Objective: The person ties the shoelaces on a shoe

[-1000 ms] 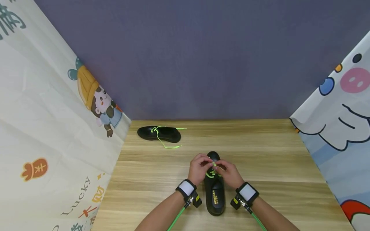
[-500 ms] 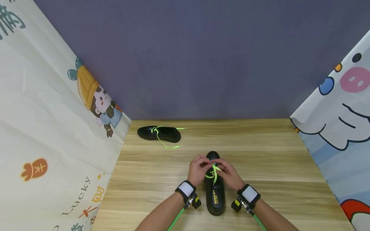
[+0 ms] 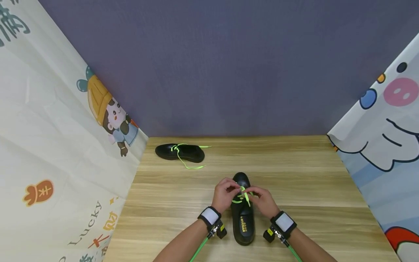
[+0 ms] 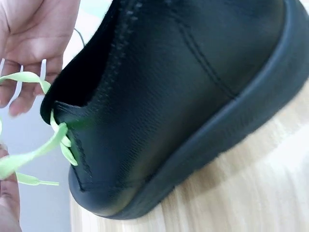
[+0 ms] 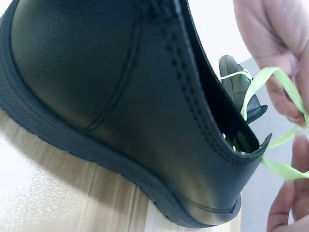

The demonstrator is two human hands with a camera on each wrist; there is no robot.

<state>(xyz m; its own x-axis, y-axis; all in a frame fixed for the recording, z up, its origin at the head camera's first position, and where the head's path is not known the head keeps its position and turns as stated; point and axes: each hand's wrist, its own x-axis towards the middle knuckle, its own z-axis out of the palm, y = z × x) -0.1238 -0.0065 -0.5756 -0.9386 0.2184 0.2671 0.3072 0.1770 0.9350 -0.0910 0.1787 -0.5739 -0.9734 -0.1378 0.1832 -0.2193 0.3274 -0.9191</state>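
Note:
A black shoe [image 3: 243,222] lies with its toe pointing away from me and gold lettering on its insole. Bright yellow-green laces [image 3: 246,199] run through its eyelets. My left hand [image 3: 224,194] pinches the lace above the front of the shoe, thumb against forefinger. Opposite it, my right hand [image 3: 264,202] pinches another part of the lace, close to the left fingertips. A lace loop [image 5: 273,72] stands up between the hands in the right wrist view. In the left wrist view a loose lace end [image 4: 36,181] hangs near the fingers. The crossing itself is partly hidden by fingers.
A second black shoe [image 3: 193,153] lies sideways at the back left of the wooden table [image 3: 294,163], its green laces trailing loose. A dark blue-grey panel [image 3: 229,72] rises behind, with printed white cloths [image 3: 59,145] on both sides.
My right hand has shifted slightly right and towards me, its fingers now re-placed on the lace. The dangling lace end has moved right. My left hand stays nearly still.

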